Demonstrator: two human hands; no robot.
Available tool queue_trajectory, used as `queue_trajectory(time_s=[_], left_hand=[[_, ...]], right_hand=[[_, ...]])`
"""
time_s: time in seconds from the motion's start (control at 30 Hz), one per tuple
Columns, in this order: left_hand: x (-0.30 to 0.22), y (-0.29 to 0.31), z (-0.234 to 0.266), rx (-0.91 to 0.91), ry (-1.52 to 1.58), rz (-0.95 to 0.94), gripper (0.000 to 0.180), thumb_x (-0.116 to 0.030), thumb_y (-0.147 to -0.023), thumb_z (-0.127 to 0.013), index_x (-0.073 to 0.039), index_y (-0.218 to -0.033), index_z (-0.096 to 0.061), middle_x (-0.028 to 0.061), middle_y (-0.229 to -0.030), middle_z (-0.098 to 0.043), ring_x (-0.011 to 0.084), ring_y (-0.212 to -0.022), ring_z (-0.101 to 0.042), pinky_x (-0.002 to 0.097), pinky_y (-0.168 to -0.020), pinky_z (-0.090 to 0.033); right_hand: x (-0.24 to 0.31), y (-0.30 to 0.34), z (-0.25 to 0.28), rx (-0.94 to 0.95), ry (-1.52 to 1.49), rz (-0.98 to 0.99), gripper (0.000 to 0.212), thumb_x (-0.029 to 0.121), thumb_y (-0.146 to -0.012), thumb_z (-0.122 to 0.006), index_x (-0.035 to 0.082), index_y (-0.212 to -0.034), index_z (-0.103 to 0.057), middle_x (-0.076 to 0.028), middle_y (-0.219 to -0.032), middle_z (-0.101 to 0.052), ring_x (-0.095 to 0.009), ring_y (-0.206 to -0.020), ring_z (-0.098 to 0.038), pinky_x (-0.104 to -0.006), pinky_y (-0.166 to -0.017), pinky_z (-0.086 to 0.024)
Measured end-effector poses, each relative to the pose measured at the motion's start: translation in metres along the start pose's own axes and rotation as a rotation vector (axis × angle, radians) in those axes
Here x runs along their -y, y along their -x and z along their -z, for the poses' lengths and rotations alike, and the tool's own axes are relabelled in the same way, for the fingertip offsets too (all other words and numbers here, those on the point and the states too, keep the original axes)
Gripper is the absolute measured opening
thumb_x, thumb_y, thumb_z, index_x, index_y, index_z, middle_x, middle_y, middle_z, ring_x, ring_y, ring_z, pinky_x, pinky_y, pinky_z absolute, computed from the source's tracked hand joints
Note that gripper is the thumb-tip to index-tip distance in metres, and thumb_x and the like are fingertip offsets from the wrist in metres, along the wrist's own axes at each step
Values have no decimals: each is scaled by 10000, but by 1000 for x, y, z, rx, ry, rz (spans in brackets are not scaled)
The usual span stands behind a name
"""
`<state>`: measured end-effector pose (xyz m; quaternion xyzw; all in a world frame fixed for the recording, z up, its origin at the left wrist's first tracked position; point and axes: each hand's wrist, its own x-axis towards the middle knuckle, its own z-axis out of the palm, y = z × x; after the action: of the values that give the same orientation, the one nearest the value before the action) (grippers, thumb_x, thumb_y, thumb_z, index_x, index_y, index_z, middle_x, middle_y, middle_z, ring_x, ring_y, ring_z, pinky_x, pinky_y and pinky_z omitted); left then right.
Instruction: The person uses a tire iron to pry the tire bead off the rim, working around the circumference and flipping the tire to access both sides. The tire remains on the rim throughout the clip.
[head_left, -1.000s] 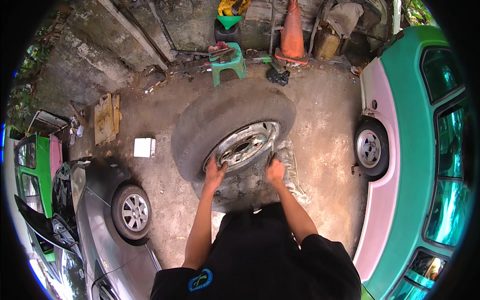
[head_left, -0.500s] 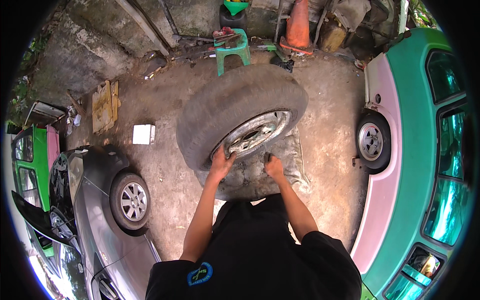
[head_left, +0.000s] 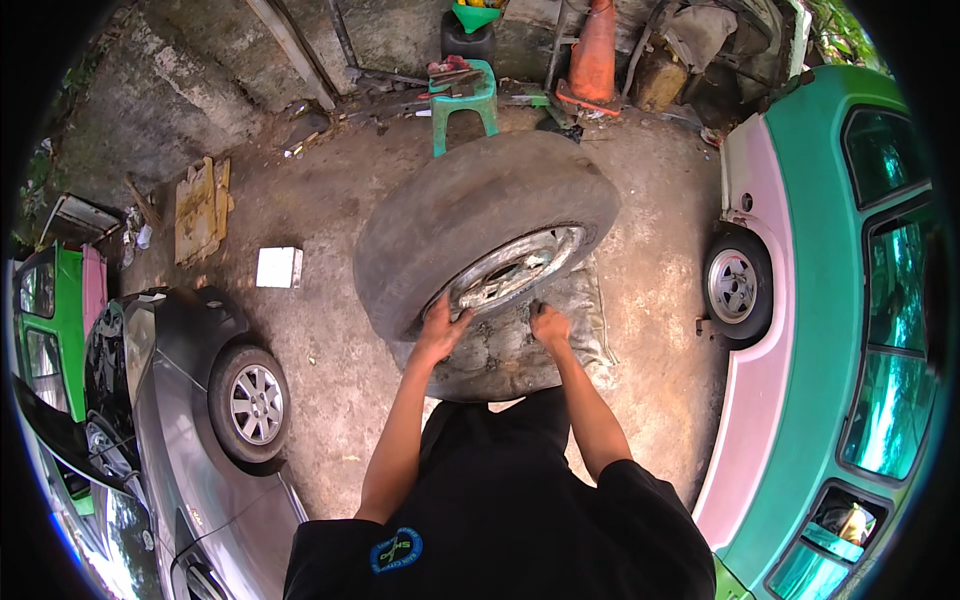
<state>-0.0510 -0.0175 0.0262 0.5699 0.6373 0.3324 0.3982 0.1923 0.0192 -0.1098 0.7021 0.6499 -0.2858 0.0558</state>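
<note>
A large wheel (head_left: 470, 215), a worn grey-brown tire on a scuffed silver rim (head_left: 520, 268), stands tilted in front of me. My left hand (head_left: 440, 330) grips the lower left edge of this wheel, fingers hooked inside by the rim and thumb along the sidewall. Just below the rim's right part, my right hand (head_left: 548, 326) is closed in a fist close to the tire's lower sidewall. What it holds, if anything, is hidden. Under the wheel lies a dirty grey sack-like mat (head_left: 592, 315).
To the left is a grey car (head_left: 215, 390); to the right stands a green and pink van (head_left: 775, 300). Beyond the wheel are a green stool (head_left: 465, 105) with items on it and an orange cone (head_left: 594, 60). A white box (head_left: 279, 267) and flattened cardboard (head_left: 203, 212) lie on the floor.
My right fist has turned slightly, showing more of its fingers. The wheel and my left hand stay nearly in place, while the surroundings shift slightly left with the view.
</note>
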Motion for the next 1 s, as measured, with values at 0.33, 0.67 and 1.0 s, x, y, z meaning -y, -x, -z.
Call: queue_trajectory(time_s=[0.33, 0.67, 1.0], left_hand=[[19, 15, 1, 75, 66, 61, 662, -180, -904, -664, -29, -1449, -319, 178, -1389, -473, 269, -1219, -492, 378, -1033, -402], [31, 18, -4, 10, 34, 11, 613, -223, -901, -652, -15, -1406, -375, 223, -1367, -484, 365, -1270, -445, 414, -1055, -362], [14, 23, 3, 34, 89, 86, 622, -215, -892, -667, -16, -1407, -381, 230, -1373, -482, 377, -1286, -449, 409, -1061, -356]], right_hand=[[13, 2, -10, 248, -154, 144, 546, 491, -968, -371, 11, -1051, -616, -302, -968, -657, -475, -956, -627, -524, -848, -495], [13, 20, -11, -157, -208, -122, 463, 450, -980, -374, 49, -994, -605, -301, -909, -666, -482, -871, -647, -534, -790, -512], [9, 3, -18, 146, -40, -13, 516, 477, -957, -402, 40, -1125, -617, -295, -1018, -659, -459, -978, -638, -509, -889, -495]])
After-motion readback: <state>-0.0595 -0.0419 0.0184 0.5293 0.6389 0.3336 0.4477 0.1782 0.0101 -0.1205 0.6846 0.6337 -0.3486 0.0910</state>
